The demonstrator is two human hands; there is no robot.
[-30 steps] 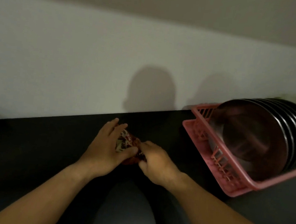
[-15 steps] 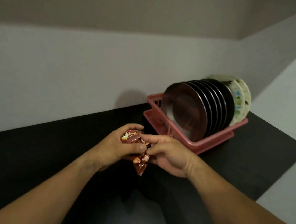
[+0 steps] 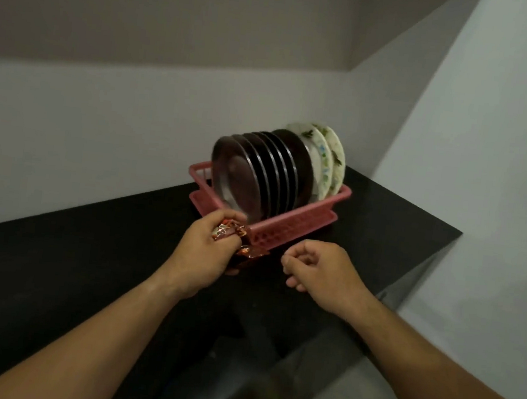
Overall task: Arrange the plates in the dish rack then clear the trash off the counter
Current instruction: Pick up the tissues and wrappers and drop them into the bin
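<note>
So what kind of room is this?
Most likely a kitchen corner. A pink dish rack full of upright plates sits on a dark counter by plain walls, and the left hand holds a crumpled snack wrapper.

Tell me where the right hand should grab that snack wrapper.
Pinch the loose crumpled tail of the snack wrapper from its right. That end sticks out clear of the left hand, whose grip covers the rest; the right hand is empty beside it.
</note>
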